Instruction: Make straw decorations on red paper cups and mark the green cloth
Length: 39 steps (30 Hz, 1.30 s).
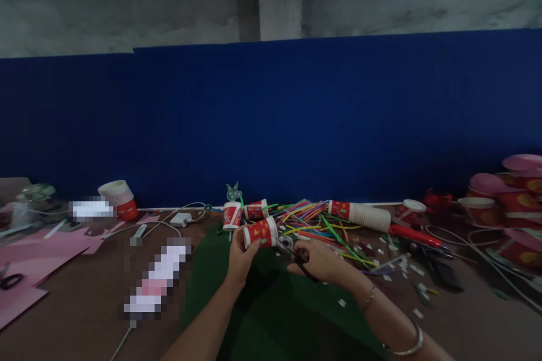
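Observation:
A red patterned paper cup (pixel 259 233) lies sideways in my left hand (pixel 242 256), its white rim toward the right. My right hand (pixel 315 259) is closed around dark-handled scissors (pixel 304 265), whose blades reach to the cup's right end. Exactly where the blades meet the cup is too small to tell. Just behind the hands stand a red and white cup (pixel 232 215) with a small green animal figure (pixel 232 192) above it and another cup (pixel 256 208) on its side. Many coloured strips (pixel 305 217) spread to the right of the held cup.
A green cloth (pixel 262 310) lies under my arms. On the right are a long cup stack (pixel 368 218), a red-handled tool (pixel 417 236), cables, paper scraps and red cups (pixel 478 211). Pink paper (pixel 38 254), upright nested cups (pixel 121 200) and a charger (pixel 181 219) are leftward.

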Each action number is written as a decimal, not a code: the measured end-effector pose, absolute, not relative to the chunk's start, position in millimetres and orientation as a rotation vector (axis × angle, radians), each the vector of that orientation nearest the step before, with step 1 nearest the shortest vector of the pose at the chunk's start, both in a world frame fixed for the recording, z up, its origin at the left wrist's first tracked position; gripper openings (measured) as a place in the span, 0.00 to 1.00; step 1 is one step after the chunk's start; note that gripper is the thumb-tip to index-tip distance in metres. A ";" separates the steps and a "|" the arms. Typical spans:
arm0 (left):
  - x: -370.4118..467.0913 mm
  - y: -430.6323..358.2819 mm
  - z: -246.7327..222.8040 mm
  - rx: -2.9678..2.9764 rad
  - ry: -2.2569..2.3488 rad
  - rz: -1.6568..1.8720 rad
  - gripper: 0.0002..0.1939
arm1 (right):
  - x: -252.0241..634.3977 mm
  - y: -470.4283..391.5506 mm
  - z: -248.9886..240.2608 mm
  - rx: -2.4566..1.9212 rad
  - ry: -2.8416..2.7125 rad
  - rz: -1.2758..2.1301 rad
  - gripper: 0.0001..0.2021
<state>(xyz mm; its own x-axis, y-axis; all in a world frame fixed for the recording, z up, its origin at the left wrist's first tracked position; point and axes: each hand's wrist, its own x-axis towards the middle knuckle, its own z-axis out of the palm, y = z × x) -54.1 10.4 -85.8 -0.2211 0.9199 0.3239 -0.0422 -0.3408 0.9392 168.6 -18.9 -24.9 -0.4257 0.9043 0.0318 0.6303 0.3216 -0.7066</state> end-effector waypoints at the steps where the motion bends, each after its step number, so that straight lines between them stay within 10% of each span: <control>1: -55.3 11.9 -86.3 1.233 1.126 1.686 0.26 | 170.9 -17.7 -24.5 -1.313 -2.149 1.075 0.13; 4: -56.9 14.1 -86.2 1.056 1.063 1.734 0.27 | 172.2 -14.2 -24.4 -1.153 -1.932 1.479 0.16; 16: -33.9 -13.7 -86.2 1.341 0.918 1.343 0.34 | 143.5 -7.4 -52.8 -1.151 -1.103 1.367 0.13; 30: -38.1 -21.0 -72.8 1.665 0.806 1.055 0.36 | 149.5 -4.9 -50.1 -1.112 -1.452 1.145 0.10; 39: -45.3 -6.4 -86.9 1.205 1.121 1.460 0.36 | 157.8 -9.2 -37.1 -1.557 -1.655 1.050 0.19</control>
